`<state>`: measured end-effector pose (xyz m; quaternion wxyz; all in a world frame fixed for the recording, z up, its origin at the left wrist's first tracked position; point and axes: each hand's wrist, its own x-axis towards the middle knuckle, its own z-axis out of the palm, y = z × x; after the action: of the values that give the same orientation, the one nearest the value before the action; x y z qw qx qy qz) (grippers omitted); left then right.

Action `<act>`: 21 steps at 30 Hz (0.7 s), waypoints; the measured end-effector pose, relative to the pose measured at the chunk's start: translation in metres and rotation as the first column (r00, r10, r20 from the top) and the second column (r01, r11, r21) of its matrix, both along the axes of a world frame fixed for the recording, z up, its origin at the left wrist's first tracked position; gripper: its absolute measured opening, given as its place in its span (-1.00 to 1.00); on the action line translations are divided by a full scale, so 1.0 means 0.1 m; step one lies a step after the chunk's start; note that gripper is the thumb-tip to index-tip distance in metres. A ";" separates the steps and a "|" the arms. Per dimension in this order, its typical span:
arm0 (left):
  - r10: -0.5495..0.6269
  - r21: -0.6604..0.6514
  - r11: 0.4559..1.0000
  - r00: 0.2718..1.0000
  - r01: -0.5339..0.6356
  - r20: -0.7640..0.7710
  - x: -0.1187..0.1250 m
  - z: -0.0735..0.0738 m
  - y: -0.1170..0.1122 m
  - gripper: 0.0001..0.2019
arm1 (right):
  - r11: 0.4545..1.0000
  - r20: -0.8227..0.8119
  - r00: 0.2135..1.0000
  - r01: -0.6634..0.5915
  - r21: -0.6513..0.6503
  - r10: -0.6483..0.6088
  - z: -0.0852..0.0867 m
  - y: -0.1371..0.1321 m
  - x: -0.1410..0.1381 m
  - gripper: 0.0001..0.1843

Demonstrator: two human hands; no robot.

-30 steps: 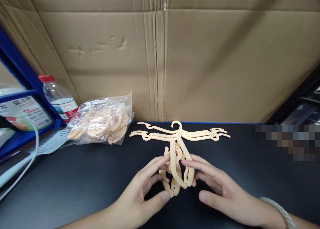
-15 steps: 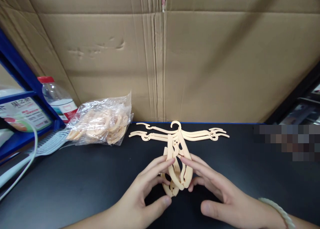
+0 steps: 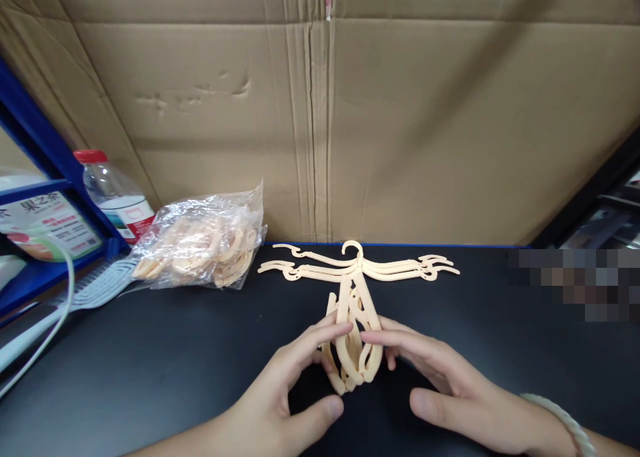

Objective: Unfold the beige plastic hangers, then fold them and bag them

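Observation:
Between my two hands, beige plastic folding hangers (image 3: 343,307) stand upright with their arms folded down, one behind another. My left hand (image 3: 293,377) holds them from the left, its index fingertip on the front arm and its thumb apart below. From the right, my right hand (image 3: 450,384) steadies the same hangers; its index fingertip presses the front one, with other fingers behind and the thumb off to the side. Just beyond lie several unfolded beige hangers (image 3: 395,268), stacked with arms spread and one hook (image 3: 353,245) showing.
A clear plastic bag (image 3: 200,237) of more beige hangers lies at the left, by a hairbrush (image 3: 105,280), a white cable (image 3: 71,277) and a red-capped bottle (image 3: 123,204). Blue shelving (image 3: 30,137) borders the left. A cardboard wall (image 3: 450,110) closes the back of the black table (image 3: 175,377).
The folded hangers have shifted slightly and their front arms sit closer together. My right thumb and fingers have moved a little to the right; the left hand has barely moved.

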<state>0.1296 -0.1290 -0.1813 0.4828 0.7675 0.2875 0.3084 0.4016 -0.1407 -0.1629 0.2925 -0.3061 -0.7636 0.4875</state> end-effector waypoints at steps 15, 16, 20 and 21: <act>0.083 0.418 0.901 0.900 0.116 -0.429 0.02 0.16 0.05 -0.57 | 0.908 -0.042 0.922 0.370 -0.198 -0.385 0.02 0.20 0.06 -0.63; 0.072 0.434 0.884 0.866 0.175 -0.494 0.03 0.16 0.05 -0.56 | 0.905 -0.006 0.923 0.376 -0.200 -0.385 0.01 0.22 0.07 -0.63; 0.042 0.450 0.828 0.764 0.333 -0.644 0.05 0.20 0.05 -0.44 | 0.927 0.146 0.920 0.373 -0.042 -0.364 -0.04 0.23 0.07 -0.71; 0.044 0.455 0.821 0.756 0.345 -0.653 0.05 0.20 0.04 -0.43 | 0.928 0.194 0.910 0.372 0.012 -0.367 -0.05 0.22 0.06 -0.72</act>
<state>0.1351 -0.1246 -0.1611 0.1390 0.9519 0.2670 0.0566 0.4075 -0.1186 -0.1675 0.3001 -0.4944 -0.7106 0.4008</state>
